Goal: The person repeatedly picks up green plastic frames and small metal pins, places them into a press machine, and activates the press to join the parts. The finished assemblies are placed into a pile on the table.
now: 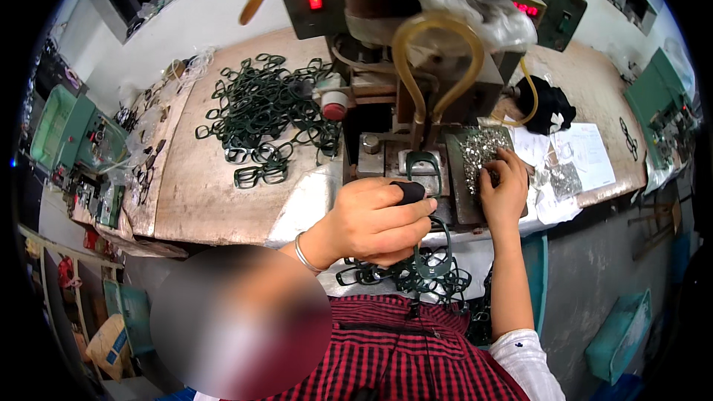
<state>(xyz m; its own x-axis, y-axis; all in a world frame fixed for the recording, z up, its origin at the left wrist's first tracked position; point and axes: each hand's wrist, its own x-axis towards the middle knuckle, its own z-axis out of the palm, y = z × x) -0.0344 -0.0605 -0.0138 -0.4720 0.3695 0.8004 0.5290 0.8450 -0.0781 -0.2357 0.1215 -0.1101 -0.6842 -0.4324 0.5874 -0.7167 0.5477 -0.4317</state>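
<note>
Left hand (379, 219) pinches a green frame (434, 256), fingers closed on its rim; looks light, springy. Right hand (503, 187) fingers curled into tiny slippery metal bits (479, 147)

A large blurred patch (241, 323) was seen near left; the right hand's (503, 191) fingertips were buried among tiny metal parts (479, 147).

Worn wooden workbench (193, 200) against a white wall (215, 7), grey floor (587, 275)
</note>
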